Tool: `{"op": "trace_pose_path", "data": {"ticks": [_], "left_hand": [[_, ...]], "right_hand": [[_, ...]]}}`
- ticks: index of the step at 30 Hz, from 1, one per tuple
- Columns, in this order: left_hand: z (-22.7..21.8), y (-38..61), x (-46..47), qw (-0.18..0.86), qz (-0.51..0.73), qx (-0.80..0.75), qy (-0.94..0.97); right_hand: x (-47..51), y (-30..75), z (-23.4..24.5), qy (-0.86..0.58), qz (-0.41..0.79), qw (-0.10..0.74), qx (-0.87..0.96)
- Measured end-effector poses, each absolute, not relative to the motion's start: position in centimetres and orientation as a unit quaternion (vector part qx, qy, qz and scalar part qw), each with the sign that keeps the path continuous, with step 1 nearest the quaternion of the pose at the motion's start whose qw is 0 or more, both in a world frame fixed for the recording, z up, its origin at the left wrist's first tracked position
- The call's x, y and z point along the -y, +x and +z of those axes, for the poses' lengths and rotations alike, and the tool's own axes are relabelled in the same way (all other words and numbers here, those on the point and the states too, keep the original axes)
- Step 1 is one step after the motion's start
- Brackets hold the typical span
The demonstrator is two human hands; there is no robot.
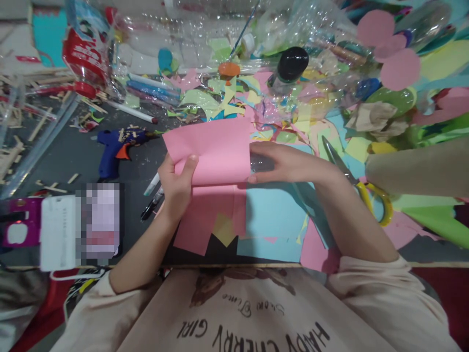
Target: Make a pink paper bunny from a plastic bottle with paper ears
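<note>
A pink sheet of paper [216, 149] curves over a clear plastic piece [262, 163], whose end shows at the sheet's right edge. My left hand [179, 178] grips the sheet's left side, thumb on top and fingers behind. At the other end, my right hand [282, 164] is closed around the clear piece, thumb and fingers by the paper's right edge; its far fingers are partly hidden. Below lie another pink sheet [205, 210] and light blue sheets [274, 210]. How far the plastic reaches under the pink paper is hidden.
A blue glue gun [112, 151], a marker [153, 203] and a phone [102, 220] lie to the left. Yellow-handled scissors [377, 203] rest at right beside a brown tube [421, 166]. Paper scraps [227, 98] and plastic bottles [154, 34] crowd the back.
</note>
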State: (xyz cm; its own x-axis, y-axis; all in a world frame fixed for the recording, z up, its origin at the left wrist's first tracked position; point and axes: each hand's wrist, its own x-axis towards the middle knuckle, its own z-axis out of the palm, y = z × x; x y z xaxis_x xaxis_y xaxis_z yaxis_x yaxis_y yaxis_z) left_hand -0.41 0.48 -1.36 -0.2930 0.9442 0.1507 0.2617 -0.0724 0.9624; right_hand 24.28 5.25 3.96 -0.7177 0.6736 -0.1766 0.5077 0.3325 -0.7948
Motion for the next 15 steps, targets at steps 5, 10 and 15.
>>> {"op": "trace_pose_path", "data": {"ticks": [5,10,15], "left_hand": [[-1.6,-0.3,-0.5,0.301,0.554,-0.592,0.502],[-1.8,-0.3,-0.6,0.303,0.563,-0.589,0.493],[-1.4,0.0,-0.7,0.373,0.577,-0.583,0.435]], "right_hand": [[-4.7,23.5,3.9,-0.43,0.406,0.099,0.8],[-4.6,23.1,3.9,-0.462,0.384,0.091,0.794],[-4.6,23.4,4.1,-0.459,0.404,0.117,0.783]]}}
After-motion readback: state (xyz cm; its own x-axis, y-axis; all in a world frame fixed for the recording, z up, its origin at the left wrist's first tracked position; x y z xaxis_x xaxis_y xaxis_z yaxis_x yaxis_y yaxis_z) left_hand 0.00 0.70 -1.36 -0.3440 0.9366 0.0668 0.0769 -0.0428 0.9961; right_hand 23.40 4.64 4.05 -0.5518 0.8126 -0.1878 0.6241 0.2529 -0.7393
